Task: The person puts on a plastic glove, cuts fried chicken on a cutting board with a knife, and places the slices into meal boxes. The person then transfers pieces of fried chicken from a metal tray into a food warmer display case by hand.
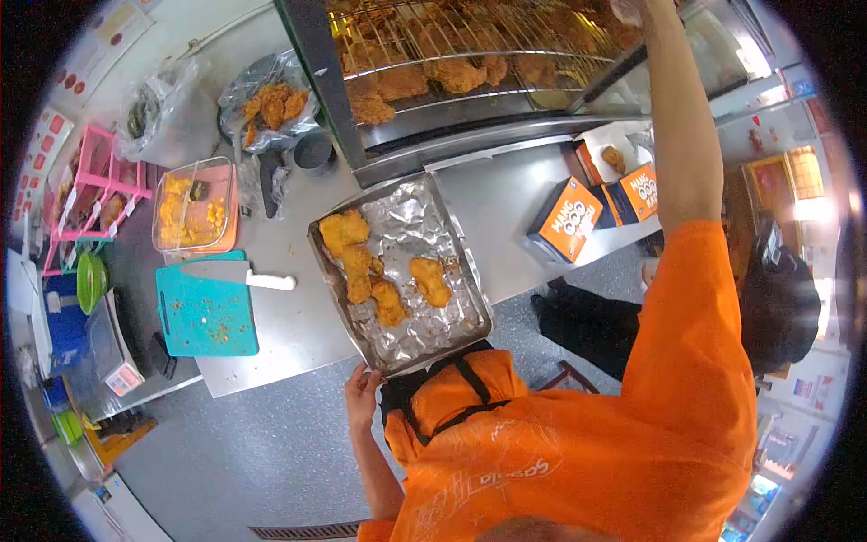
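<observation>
My left hand (363,394) grips the near left corner of a foil-lined metal tray (424,336), its fingers closed at the rim. Several pieces of fried chicken (432,281) lie in the tray, mostly along its left side. The tray rests on the steel counter and reaches over its front edge, close to my waist. My right arm stretches far up to the glass display case (452,144). Only part of my right hand (626,11) shows at the top edge, beside the racks of fried chicken (456,74); its fingers are hidden.
Left on the counter (280,330) are a teal cutting board (203,316), a knife (271,281), a clear container (194,230) with yellow pieces and a plastic-lined bowl of fried chicken (274,106). Orange boxes (569,217) stand right. Another person (781,307) is at the right.
</observation>
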The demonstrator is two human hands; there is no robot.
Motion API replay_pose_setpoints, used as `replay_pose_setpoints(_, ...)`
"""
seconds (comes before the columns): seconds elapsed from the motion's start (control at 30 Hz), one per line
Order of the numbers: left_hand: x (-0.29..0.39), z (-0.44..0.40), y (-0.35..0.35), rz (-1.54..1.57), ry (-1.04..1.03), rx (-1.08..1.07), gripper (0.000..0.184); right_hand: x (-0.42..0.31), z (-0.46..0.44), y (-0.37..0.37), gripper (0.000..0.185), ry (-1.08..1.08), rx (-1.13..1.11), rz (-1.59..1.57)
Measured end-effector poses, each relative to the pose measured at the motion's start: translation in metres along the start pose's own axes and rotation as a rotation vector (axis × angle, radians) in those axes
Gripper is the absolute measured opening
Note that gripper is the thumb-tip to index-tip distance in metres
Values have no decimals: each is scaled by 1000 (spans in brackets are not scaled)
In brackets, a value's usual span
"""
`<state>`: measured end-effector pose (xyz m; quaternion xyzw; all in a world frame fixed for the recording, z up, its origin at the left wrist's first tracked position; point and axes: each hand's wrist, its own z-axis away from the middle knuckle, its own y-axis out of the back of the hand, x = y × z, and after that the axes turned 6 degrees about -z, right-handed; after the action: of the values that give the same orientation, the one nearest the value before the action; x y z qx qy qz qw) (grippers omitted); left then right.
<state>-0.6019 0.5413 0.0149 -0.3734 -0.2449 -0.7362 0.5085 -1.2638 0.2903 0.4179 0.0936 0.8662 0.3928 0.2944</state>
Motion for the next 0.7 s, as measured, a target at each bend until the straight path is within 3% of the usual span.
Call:
replay_pose_setpoints(0.37, 23, 0, -3, -81, -22, -26, 39, 15, 7, -7, 31, 156, -31, 235)
replay_pose_setpoints(0.53, 19, 2, 0, -191, -27, 9, 36, -12, 148, 26, 34, 249, 208, -76)
replay_pose_setpoints(0.6, 10, 0, 3, -161, -42, -22, 35, -33, 250, 15, 35, 99, -23, -305)
replay_pose_setpoints(0.63, 9, 1, 3, -119, -37, -39, 35, -48, 308, -2, 36, -28, -314, -302)
replay_pose_setpoints(0.7, 18, -2, 3, -103, -59, -78, 34, -100, 379, -26, 49, 72, -1067, 253)
